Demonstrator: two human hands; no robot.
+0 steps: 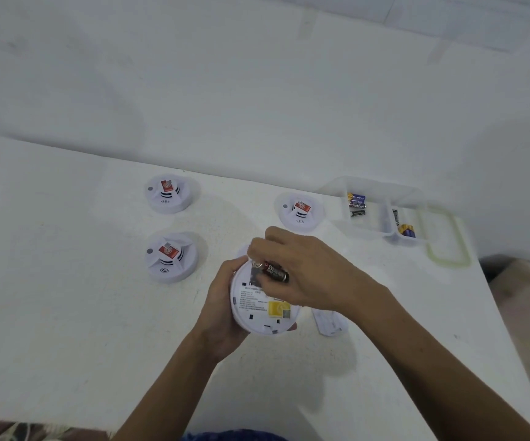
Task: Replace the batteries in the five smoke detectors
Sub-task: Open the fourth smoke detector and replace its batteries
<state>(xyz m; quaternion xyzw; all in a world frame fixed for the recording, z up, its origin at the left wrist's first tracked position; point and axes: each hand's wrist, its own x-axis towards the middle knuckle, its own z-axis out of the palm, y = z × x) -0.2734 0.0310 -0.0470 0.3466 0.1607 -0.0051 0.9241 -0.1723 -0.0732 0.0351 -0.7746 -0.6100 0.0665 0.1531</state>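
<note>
1. Head view, centre of the frame: a round white plastic smoke detector [259, 308] is held underside-up above the white table [66, 281]. It is gripped around its left rim by the left hand [222, 303].
2. A black cylindrical battery [275, 272] is pinched by the right hand [308, 272] at the upper part of the detector's back. Whether it is seated cannot be told.
3. The detector shell is judged light, stiff and smooth, and is best held by the rim. The battery is judged small, dense and slick, and likely to roll if dropped. It is best taken at mid-length, so that both ends stay free for the contacts.
4. A flat white cover piece [330, 323] lies on the table just right of the held detector.
5. Three more white, red-labelled units stand on the table: the upper-left detector [168, 194], the mid-left detector [171, 257] and the right-of-centre detector [300, 213].
6. A clear plastic two-compartment box [376, 219] holding loose batteries stands at the right, near the table's right edge. Bare table for setting things down is seen at lower left.
</note>
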